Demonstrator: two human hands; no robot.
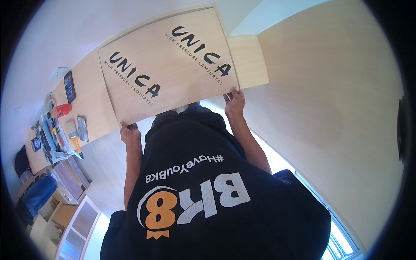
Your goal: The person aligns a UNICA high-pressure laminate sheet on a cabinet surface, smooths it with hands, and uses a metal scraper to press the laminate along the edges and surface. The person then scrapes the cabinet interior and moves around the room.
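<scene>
A large pale-wood laminate sheet (173, 73) with black printing spans a wooden counter top, its near edge toward me. My left hand (131, 133) grips the near left corner, fingers closed at the edge. My right hand (234, 102) pinches the near right corner, thumb and fingers at the edge. Both forearms rise along either side of my dark printed shirt (208, 182). The sheet hides much of the counter under it.
The counter (82, 86) bears a phone (69, 86), red container (63, 110), yellow-handled brush (73, 134), metal slab (82, 128) and tools on paper. Blue jeans (39, 193) and a white-framed unit (80, 225) are lower left. A wooden panel (316, 78) fills the right.
</scene>
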